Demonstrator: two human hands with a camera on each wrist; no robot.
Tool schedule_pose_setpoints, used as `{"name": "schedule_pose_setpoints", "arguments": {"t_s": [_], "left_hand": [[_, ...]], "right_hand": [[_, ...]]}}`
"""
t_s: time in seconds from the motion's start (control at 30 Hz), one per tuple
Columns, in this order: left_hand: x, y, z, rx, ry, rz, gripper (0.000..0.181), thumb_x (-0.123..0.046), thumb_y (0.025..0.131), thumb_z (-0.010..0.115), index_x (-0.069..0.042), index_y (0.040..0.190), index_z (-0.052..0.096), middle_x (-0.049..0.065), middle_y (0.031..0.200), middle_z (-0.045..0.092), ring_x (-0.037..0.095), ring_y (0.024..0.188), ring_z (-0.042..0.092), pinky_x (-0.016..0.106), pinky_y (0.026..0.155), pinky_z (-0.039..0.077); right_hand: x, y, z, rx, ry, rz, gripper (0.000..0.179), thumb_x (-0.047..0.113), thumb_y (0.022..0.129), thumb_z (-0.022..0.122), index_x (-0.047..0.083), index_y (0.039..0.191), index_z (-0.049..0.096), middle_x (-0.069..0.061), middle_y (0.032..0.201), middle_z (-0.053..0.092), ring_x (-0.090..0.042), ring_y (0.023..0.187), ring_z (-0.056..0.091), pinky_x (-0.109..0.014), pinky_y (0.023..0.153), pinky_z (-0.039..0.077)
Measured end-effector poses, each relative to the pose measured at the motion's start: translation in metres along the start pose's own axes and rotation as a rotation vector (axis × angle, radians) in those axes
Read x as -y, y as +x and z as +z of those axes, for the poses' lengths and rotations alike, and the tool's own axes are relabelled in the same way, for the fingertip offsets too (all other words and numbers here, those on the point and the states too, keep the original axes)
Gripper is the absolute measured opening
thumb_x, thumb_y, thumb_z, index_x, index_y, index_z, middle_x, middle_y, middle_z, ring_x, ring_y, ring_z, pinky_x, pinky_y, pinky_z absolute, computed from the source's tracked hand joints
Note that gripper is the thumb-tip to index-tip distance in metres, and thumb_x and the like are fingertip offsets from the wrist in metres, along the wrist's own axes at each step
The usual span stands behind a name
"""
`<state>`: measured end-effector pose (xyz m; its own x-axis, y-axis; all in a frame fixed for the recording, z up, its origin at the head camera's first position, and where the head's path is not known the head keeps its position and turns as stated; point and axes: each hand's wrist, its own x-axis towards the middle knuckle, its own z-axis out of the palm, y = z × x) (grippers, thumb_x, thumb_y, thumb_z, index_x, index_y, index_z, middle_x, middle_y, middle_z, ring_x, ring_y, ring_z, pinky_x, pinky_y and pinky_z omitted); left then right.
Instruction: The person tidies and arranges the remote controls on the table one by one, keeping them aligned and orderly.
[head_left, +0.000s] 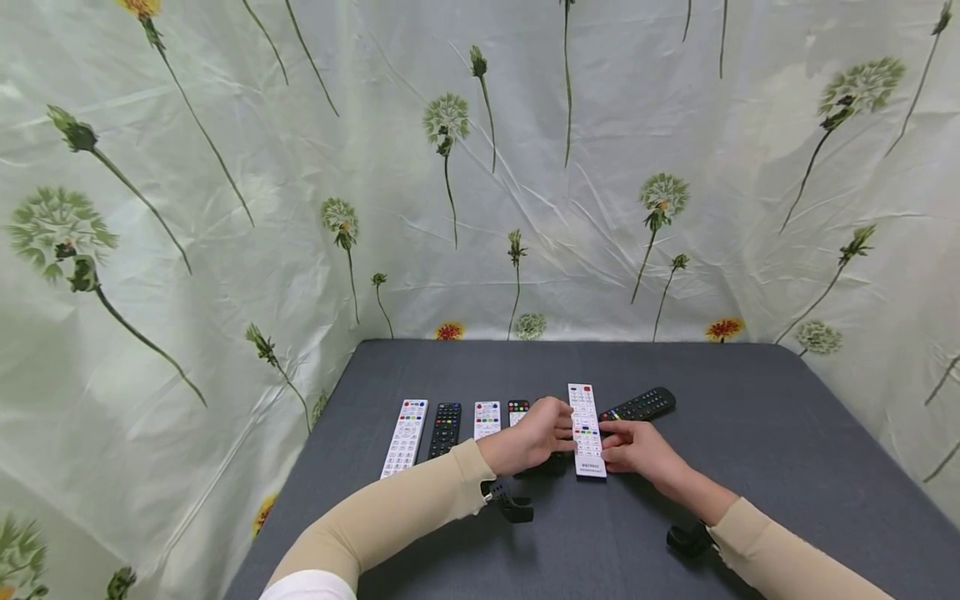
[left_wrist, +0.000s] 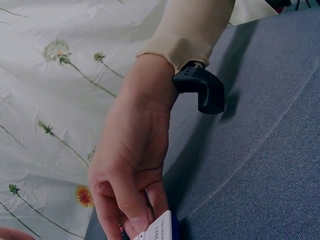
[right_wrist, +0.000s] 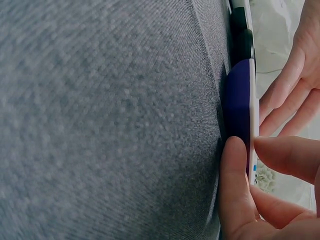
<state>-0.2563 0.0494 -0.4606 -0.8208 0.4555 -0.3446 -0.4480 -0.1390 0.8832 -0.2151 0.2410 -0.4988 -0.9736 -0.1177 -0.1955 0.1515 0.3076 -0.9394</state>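
Observation:
A long white remote control (head_left: 585, 442) with a dark blue-purple underside (right_wrist: 237, 102) lies between both hands. My left hand (head_left: 531, 437) holds its left edge; in the left wrist view, the thumb (left_wrist: 137, 220) touches the white face close to one end. On the opposite side, my right hand (head_left: 647, 452) pinches the right edge between thumb and fingers, as the right wrist view shows. A black remote control (head_left: 641, 406) lies slanted behind the right hand. Partly covered by the left hand is another remote control (head_left: 517, 408) with coloured buttons.
Left of the hands, a white remote control (head_left: 405, 437), a black one (head_left: 446, 427) and a shorter-looking white one (head_left: 487, 417) lie in a row on the dark grey table (head_left: 450, 367). The left forearm partly hides them. A flower-printed curtain (head_left: 480, 192) hangs behind the table.

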Motion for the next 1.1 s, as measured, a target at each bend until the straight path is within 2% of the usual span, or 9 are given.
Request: {"name": "schedule_pose_setpoints", "arguments": {"t_s": [0.33, 0.5, 0.67, 0.8, 0.87, 0.93, 0.97, 1.03, 1.1], "left_hand": [[0.001, 0.000, -0.003, -0.007, 0.007, 0.005, 0.052, -0.005, 0.098, 0.041, 0.021, 0.142, 0.035, 0.044, 0.144, 0.037, 0.053, 0.136, 0.038, 0.056, 0.110, 0.039], [-0.003, -0.001, -0.007, -0.048, 0.054, 0.065, 0.047, -0.003, 0.093, 0.049, 0.020, 0.134, 0.043, 0.038, 0.138, 0.045, 0.046, 0.131, 0.046, 0.051, 0.109, 0.042], [-0.008, -0.001, -0.013, -0.089, 0.118, 0.137, 0.053, -0.003, 0.092, 0.052, 0.017, 0.141, 0.044, 0.032, 0.145, 0.043, 0.044, 0.136, 0.042, 0.047, 0.111, 0.041], [-0.010, 0.002, -0.021, -0.087, 0.450, 0.259, 0.053, 0.004, 0.090, 0.053, 0.010, 0.143, 0.050, 0.024, 0.145, 0.050, 0.037, 0.134, 0.048, 0.036, 0.099, 0.050], [-0.011, 0.004, -0.027, -0.094, 0.728, 0.337, 0.056, 0.009, 0.086, 0.052, 0.004, 0.142, 0.054, 0.018, 0.142, 0.056, 0.027, 0.118, 0.061, 0.028, 0.073, 0.051], [-0.013, 0.007, -0.034, -0.079, 0.982, 0.383, 0.062, 0.012, 0.082, 0.052, -0.001, 0.143, 0.056, 0.015, 0.141, 0.058, 0.022, 0.085, 0.061, 0.028, 0.055, 0.038], [-0.014, 0.008, -0.038, -0.066, 1.101, 0.397, 0.063, 0.011, 0.082, 0.054, -0.003, 0.143, 0.056, 0.013, 0.140, 0.059, 0.020, 0.081, 0.058, 0.029, 0.054, 0.034], [-0.017, 0.011, -0.044, -0.028, 1.310, 0.400, 0.060, 0.004, 0.085, 0.062, -0.006, 0.144, 0.057, 0.010, 0.142, 0.058, 0.019, 0.081, 0.057, 0.029, 0.057, 0.042], [-0.019, 0.012, -0.049, 0.036, 1.477, 0.384, 0.057, -0.009, 0.091, 0.070, -0.008, 0.146, 0.054, 0.009, 0.146, 0.054, 0.022, 0.101, 0.062, 0.032, 0.078, 0.052]], "right_hand": [[0.000, -0.002, 0.000, -0.006, -0.025, 0.005, 0.057, -0.008, 0.090, 0.067, -0.011, 0.143, 0.046, -0.016, 0.100, 0.064, -0.024, 0.087, 0.065, -0.040, 0.076, 0.061], [0.000, -0.003, 0.002, -0.025, -0.021, 0.006, 0.056, -0.008, 0.089, 0.068, -0.009, 0.142, 0.049, -0.015, 0.099, 0.065, -0.023, 0.087, 0.066, -0.039, 0.076, 0.061], [0.000, -0.003, 0.001, -0.010, -0.006, -0.016, 0.058, -0.008, 0.088, 0.068, -0.012, 0.142, 0.047, -0.016, 0.099, 0.065, -0.023, 0.086, 0.065, -0.038, 0.075, 0.061], [0.001, -0.002, -0.004, 0.000, -0.008, -0.026, 0.059, -0.006, 0.090, 0.069, -0.013, 0.143, 0.045, -0.016, 0.100, 0.066, -0.023, 0.087, 0.065, -0.038, 0.075, 0.061], [0.003, -0.001, -0.008, -0.012, -0.026, -0.028, 0.057, -0.004, 0.091, 0.069, -0.012, 0.143, 0.046, -0.016, 0.099, 0.066, -0.022, 0.087, 0.065, -0.038, 0.075, 0.061], [0.006, -0.001, -0.012, -0.019, -0.047, -0.044, 0.056, -0.003, 0.092, 0.069, -0.012, 0.142, 0.047, -0.017, 0.100, 0.066, -0.023, 0.088, 0.065, -0.038, 0.075, 0.061], [0.007, 0.000, -0.015, -0.024, -0.053, -0.053, 0.055, -0.002, 0.092, 0.068, -0.011, 0.142, 0.047, -0.018, 0.101, 0.066, -0.023, 0.088, 0.066, -0.039, 0.075, 0.061], [0.009, 0.000, -0.022, -0.033, -0.075, -0.076, 0.054, -0.001, 0.093, 0.067, -0.012, 0.142, 0.047, -0.019, 0.102, 0.065, -0.025, 0.089, 0.066, -0.039, 0.076, 0.061], [0.011, 0.001, -0.030, -0.043, -0.089, -0.100, 0.054, -0.001, 0.094, 0.066, -0.012, 0.143, 0.046, -0.022, 0.105, 0.064, -0.026, 0.090, 0.067, -0.040, 0.077, 0.061]]}}
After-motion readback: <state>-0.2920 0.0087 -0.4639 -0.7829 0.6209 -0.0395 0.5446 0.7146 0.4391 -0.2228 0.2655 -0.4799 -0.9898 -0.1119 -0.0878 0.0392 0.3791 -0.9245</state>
